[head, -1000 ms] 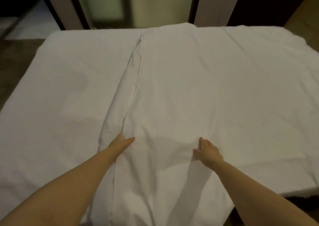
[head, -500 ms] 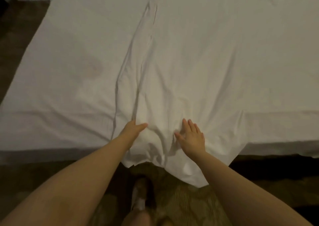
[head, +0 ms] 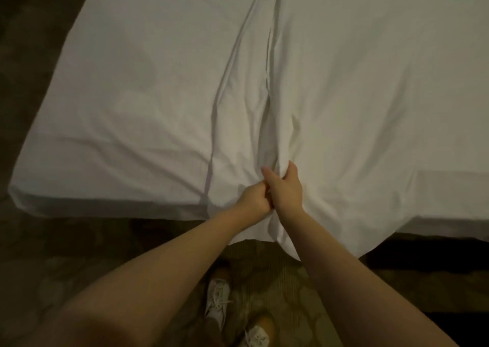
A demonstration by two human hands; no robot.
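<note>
Bed: wide and white, it fills most of the view.
Sheet: spread over the bed, with its near edge hanging over the foot side. It is light and soft, and it wrinkles easily (not slippery, I think).
Where to hold: the gathered fold in the middle, near the edge.
Right hand: clenched around a bunch of the sheet.
Left hand: touches the right one, curled on the same bunch.
Shoes: on the carpet below.

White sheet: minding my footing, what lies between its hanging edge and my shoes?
Head view: patterned carpet lies between the hanging edge of the white fabric sheet and the white lace-up shoes.
</note>
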